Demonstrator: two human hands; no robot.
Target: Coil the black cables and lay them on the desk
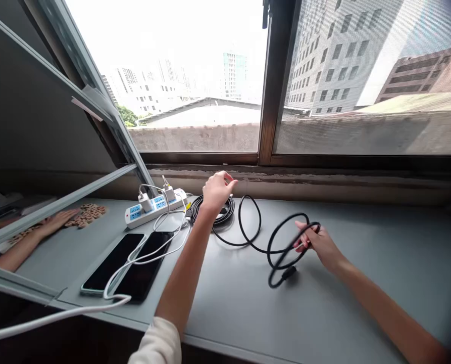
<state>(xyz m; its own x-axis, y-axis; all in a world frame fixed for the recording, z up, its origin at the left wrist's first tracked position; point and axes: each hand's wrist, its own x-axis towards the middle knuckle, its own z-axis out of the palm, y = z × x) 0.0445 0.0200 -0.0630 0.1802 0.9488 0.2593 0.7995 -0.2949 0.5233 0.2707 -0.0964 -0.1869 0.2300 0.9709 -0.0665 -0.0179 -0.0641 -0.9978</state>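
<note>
A long black cable (254,206) lies partly on the grey table. Its far portion is wound in a flat coil (229,212) near the window wall. My left hand (216,189) hovers over that coil, fingers loosely curved, thumb apart and nothing visible in its grasp. To the right, my right hand (316,241) is closed around loops of the same cable. A dark connector (289,273) hangs from the cable's end below the right hand, slightly blurred. From the coil, loose turns of cable run across the table to the right hand.
A white power strip (153,208) with two plugged-in chargers stands left of the coil. Two phones (113,263) lie in front of it under white cords (132,260). At far left, beyond a metal frame (111,114), another person's hand (56,222) rests by small wooden pieces (87,215).
</note>
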